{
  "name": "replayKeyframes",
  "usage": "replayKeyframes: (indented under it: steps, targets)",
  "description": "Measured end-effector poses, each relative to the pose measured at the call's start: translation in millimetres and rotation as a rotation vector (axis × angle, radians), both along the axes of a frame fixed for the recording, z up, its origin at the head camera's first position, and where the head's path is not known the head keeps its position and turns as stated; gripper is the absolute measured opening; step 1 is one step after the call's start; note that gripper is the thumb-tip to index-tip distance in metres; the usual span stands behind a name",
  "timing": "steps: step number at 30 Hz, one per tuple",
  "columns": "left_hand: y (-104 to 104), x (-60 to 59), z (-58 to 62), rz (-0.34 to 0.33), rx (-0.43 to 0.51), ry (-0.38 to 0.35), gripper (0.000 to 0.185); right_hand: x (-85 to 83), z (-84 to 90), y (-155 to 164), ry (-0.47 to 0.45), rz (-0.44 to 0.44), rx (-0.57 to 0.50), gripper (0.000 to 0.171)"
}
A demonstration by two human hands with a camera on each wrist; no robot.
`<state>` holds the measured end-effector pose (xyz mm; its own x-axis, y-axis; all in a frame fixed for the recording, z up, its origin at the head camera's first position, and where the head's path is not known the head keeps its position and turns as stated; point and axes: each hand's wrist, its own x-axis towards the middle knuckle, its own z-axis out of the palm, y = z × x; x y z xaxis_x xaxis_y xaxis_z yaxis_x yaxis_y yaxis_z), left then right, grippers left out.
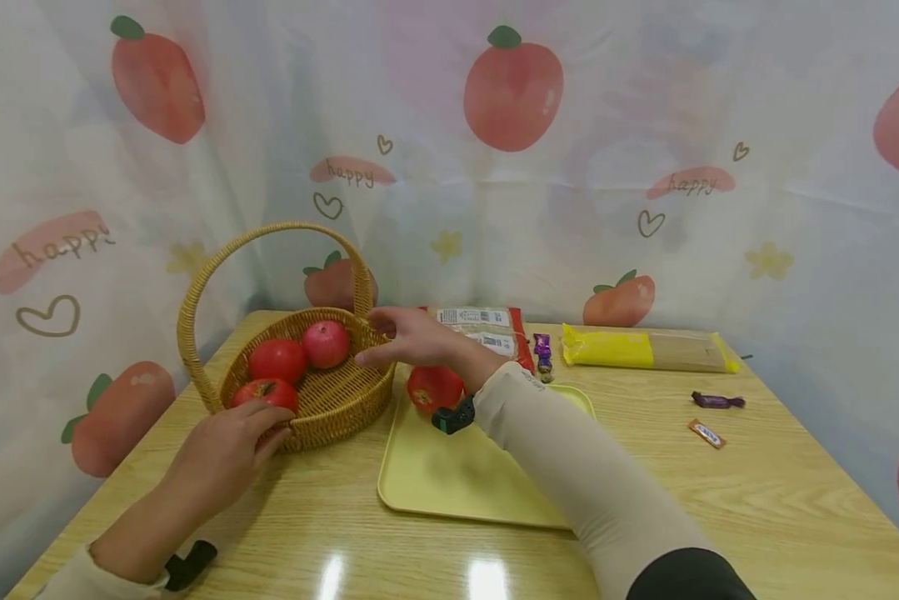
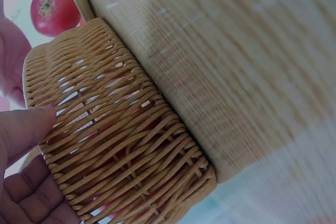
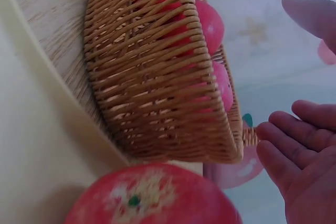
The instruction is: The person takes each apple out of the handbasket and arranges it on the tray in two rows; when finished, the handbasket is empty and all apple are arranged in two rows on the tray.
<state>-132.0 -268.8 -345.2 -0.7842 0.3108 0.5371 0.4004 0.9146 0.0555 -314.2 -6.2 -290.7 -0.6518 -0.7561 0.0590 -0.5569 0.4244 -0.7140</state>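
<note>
A woven wicker basket with a tall arched handle stands on the left of the table and holds three red round fruits. At its near rim, my left hand pinches the wicker; in the left wrist view the thumb lies on the outside and the other fingers reach behind the rim. My right hand is over the basket's right side by the handle's base, fingers spread and holding nothing. In the right wrist view its palm is bare beside the rim.
A yellow tray lies right of the basket, with a red fruit on it under my right wrist. Behind are a red-edged packet, purple candies and a yellow noodle-like pack. Two wrapped sweets lie farther right.
</note>
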Motion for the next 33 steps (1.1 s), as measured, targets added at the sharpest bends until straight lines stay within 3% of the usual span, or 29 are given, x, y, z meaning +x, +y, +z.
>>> replayKeyframes:
  steps: [20,33]
  targets:
    - [0.1,1.2,1.9,0.01,0.001,-0.017,0.019,-9.1,11.5,-51.9,0.023,-0.018,0.03,0.08]
    - [-0.3,1.6,0.2,-0.002,0.005,0.003,0.019,-26.6,4.5,-80.1,0.049,-0.04,0.052,0.082]
